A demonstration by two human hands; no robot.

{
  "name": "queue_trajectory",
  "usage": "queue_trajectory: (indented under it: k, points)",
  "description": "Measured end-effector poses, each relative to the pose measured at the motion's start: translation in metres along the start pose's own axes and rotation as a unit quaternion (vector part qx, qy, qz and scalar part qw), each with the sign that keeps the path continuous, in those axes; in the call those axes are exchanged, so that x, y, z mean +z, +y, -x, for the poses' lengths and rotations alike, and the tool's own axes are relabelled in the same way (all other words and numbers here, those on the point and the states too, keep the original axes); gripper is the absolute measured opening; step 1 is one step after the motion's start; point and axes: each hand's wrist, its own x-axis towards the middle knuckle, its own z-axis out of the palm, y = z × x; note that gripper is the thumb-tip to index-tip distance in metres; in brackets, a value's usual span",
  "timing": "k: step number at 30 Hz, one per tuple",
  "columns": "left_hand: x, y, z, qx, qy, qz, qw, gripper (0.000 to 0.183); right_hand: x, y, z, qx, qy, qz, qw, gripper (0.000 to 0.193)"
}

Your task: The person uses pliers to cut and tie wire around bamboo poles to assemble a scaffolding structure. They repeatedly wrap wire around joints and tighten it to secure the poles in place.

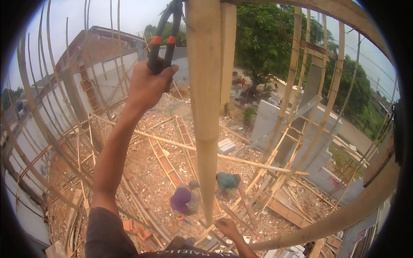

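Observation:
My left hand (151, 84) is raised high at the upper left, wrapped around the black handles of a pair of pincers (165, 38) with orange-red bands. The jaws are mostly cut off by the top edge, close beside a thick upright bamboo pole (205, 86). Low in the view, my right hand (226, 228) is closed next to the narrow-looking lower end of that pole. What its fingers hold, if anything, is hidden. Behind the pole stands a pale timber post (228, 51).
A thick bamboo pole (344, 219) curves across the lower right. Far below, two people (184, 199) bend over rubble-strewn ground with wooden formwork (165, 161) and long poles. Thin upright rods (47, 64) rise at left; a grey block wall (269, 122) and bamboo scaffolding (297, 64) stand right.

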Motion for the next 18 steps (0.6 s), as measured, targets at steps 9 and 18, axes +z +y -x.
queue_trajectory:
  k: [9,18]
  points:
    - [-0.019,-0.008,0.003,-0.023,-0.163,0.232,0.959,0.017,0.01,-0.083,0.015,-0.082,0.005,0.029,0.996,0.035]
    - [-0.074,0.023,0.01,-0.04,-0.153,0.032,0.987,0.02,0.052,-0.096,0.037,-0.091,-0.045,0.008,0.995,0.038]
